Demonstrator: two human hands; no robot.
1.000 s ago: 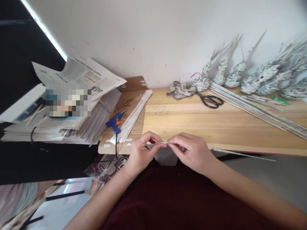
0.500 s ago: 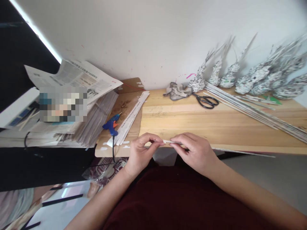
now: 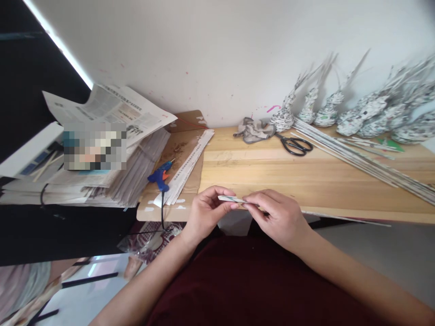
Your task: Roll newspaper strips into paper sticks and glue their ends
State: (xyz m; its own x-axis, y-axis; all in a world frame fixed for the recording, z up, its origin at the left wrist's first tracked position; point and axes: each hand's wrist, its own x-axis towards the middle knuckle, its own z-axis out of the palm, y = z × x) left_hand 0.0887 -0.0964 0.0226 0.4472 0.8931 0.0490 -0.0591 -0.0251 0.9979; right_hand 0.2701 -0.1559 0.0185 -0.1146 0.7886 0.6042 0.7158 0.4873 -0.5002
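Between my two hands, over the front edge of the table, is a thin newspaper strip (image 3: 231,198) with a flattened, folded-looking left end. My left hand (image 3: 208,213) pinches that end between thumb and fingers. Close beside it, my right hand (image 3: 277,216) grips the same strip, thumb and fingertips pressed together. A long thin paper stick (image 3: 353,218) sticks out beyond my right hand along the table edge; whether it is one piece with the strip is hidden by the hand.
A blue glue gun (image 3: 159,175) and cut newspaper strips (image 3: 185,170) lie on cardboard (image 3: 146,213), near stacked newspapers (image 3: 132,167). Further right are a grey cloth (image 3: 254,130), black scissors (image 3: 297,146), long paper sticks (image 3: 353,158) and several woven paper vessels (image 3: 326,111) along the wall.
More of the strip's left end shows now, wider and tilted between my fingers. My left hand's grip has shifted slightly; my right hand has barely moved. The view has swung a little.
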